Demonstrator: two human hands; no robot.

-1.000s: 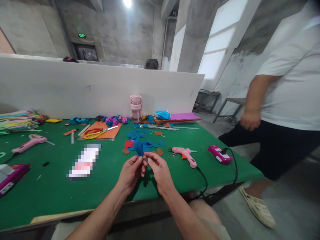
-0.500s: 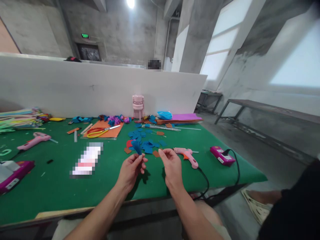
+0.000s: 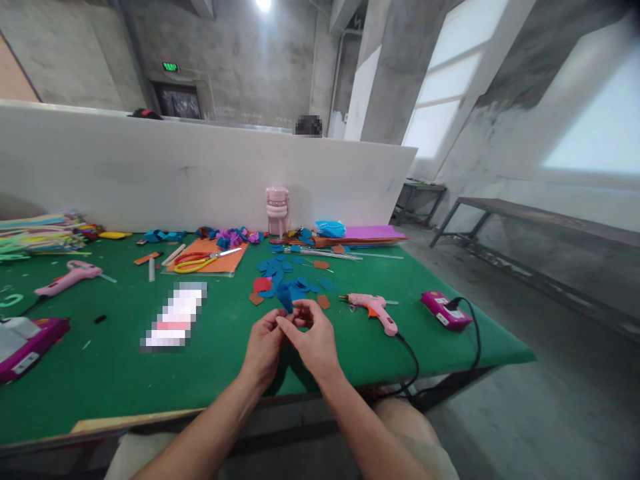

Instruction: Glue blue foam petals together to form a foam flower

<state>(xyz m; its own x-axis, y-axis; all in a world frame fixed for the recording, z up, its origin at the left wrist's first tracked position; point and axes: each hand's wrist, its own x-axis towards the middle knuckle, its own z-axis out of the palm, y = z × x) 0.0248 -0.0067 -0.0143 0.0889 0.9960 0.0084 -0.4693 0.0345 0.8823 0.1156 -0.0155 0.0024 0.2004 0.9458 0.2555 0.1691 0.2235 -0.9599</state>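
Note:
A curled blue felt-like piece (image 3: 285,297) stands up between my two hands, above the green table. My left hand (image 3: 263,341) pinches its lower end between thumb and fingers. My right hand (image 3: 315,339) is closed around the same lower end, thumb and fingertips meeting those of the left. The fingers hide the bottom of the piece. Just beyond lie several flat blue pieces (image 3: 273,268), a red piece (image 3: 261,285) and a brown piece (image 3: 257,299). To the right of my right hand, a pink glue gun (image 3: 374,306) rests on its side.
A magenta power strip (image 3: 445,311) with a black cord sits at the right. Orange-and-yellow-handled scissors (image 3: 195,261) lie on an orange sheet. At the left are a second pink glue gun (image 3: 70,279) and another power strip (image 3: 37,350). A pink bottle (image 3: 277,212) stands by the white partition (image 3: 200,170).
My right hand has moved left to meet my left hand at the base of the blue piece. The blue piece has shifted slightly right. A person's foot and dark clothing at the right are gone.

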